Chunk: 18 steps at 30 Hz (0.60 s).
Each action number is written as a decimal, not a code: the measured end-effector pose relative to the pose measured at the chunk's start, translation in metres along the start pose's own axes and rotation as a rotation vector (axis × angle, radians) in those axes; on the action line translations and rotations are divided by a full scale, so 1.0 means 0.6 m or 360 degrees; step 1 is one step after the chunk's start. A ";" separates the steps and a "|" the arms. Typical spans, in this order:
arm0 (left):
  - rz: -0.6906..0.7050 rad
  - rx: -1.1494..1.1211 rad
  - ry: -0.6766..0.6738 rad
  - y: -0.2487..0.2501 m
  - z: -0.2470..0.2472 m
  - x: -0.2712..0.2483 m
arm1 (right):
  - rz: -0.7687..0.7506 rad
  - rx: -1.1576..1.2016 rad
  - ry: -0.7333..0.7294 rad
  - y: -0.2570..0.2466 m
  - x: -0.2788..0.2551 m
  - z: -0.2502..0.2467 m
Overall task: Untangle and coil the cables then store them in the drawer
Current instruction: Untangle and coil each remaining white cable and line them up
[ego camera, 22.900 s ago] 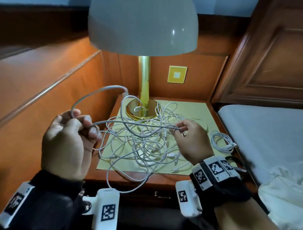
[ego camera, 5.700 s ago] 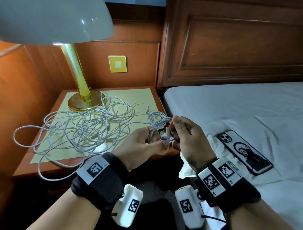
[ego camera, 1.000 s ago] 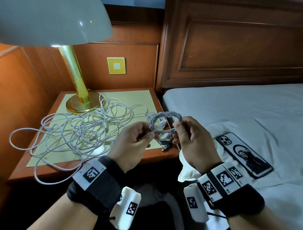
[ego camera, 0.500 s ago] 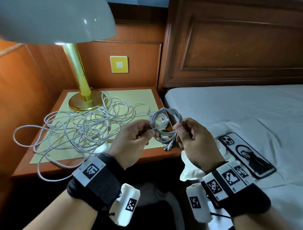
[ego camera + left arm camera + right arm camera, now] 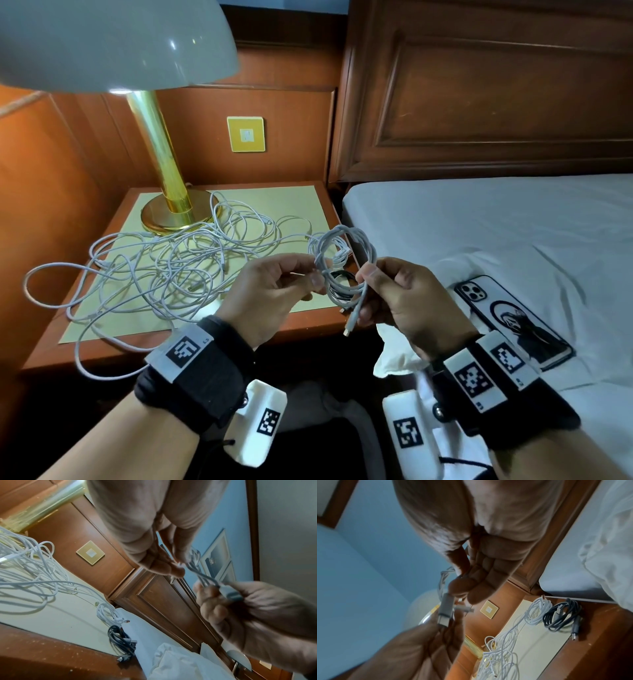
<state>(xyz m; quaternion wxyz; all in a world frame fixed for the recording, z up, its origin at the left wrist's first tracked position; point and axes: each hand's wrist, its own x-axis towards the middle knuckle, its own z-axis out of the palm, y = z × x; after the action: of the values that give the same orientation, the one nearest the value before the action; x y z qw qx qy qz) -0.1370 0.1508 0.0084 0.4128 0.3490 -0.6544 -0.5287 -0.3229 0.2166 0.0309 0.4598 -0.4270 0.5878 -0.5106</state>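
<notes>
At frame centre, the left hand (image 5: 274, 291) and right hand (image 5: 404, 301) are pinching opposite sides of a coiled white cable (image 5: 344, 267) above the bench (image 5: 308, 325) edge. Light and springy, it is likely best gripped across its wraps. The tangled cables (image 5: 164, 267) are sprawling left, beside the lamp (image 5: 171, 212).

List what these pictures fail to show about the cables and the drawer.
- Drawer: no view shows it; in the head view the front of the nightstand lies in shadow below its top edge.
- Coiled white cable: the left hand and right hand cover where they pinch it; blurred in both wrist views.
- Tangled white cables: how many, too interwoven to count.
- Black coil: mostly hidden behind the held coil in the head view.
</notes>
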 end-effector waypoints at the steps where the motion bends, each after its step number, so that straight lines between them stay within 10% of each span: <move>1: 0.0001 -0.0044 0.0060 -0.001 0.004 -0.001 | -0.0024 -0.0040 0.0002 0.001 -0.001 0.003; 10: -0.0022 -0.0359 0.0208 -0.001 0.029 -0.005 | -0.0275 -0.0607 0.0040 0.002 -0.009 0.011; 18: -0.0133 -0.0653 -0.0072 0.005 0.038 0.000 | -0.0256 -0.0645 0.0170 0.001 0.000 0.005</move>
<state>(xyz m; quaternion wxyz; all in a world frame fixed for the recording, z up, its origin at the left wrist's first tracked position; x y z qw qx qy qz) -0.1582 0.1604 0.0089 0.4382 0.2725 -0.5270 -0.6753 -0.3201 0.2161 0.0301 0.2907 -0.5284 0.6660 -0.4391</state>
